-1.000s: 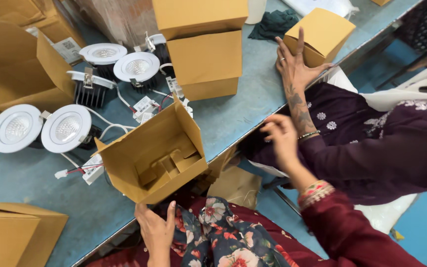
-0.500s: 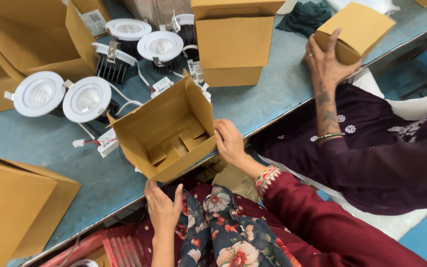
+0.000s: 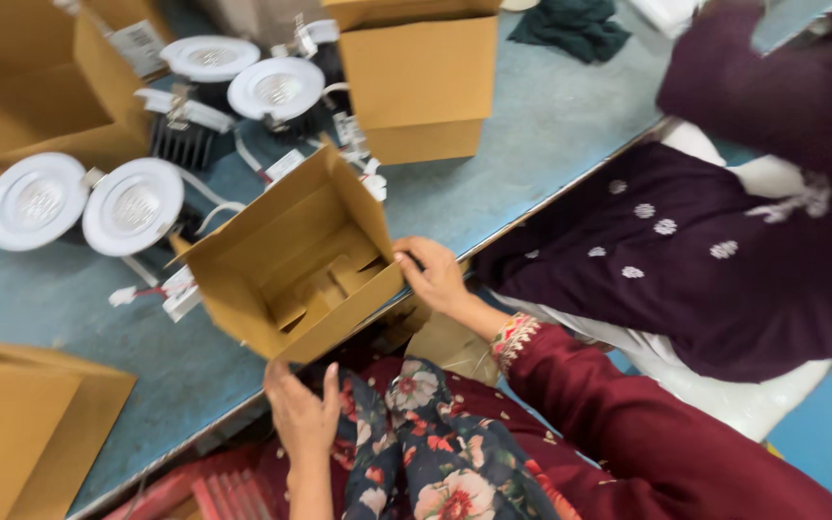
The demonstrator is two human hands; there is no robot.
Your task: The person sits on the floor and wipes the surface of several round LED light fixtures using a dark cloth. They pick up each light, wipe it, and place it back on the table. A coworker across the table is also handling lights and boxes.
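Observation:
An open brown cardboard box [image 3: 286, 260] with a folded insert inside rests tilted at the near edge of the blue-grey table [image 3: 551, 125]. My right hand [image 3: 432, 273] grips its right corner. My left hand [image 3: 302, 412] sits under the box's lower edge, fingers up against it. Several round white downlights lie just behind the box: two at the left [image 3: 132, 205] [image 3: 31, 199] and two further back [image 3: 274, 89] [image 3: 209, 56], with black heat sinks and wired connectors.
A closed brown box [image 3: 419, 72] stands behind. More flat brown cartons lie at the left [image 3: 21, 424] and far left [image 3: 21, 87]. A person in a dark purple garment [image 3: 724, 270] sits at my right. A dark cloth [image 3: 570, 24] lies at the far edge.
My right hand came in from the right and took the box's corner. The view shifted closer and left; the other person's hand and the small box it held left the frame.

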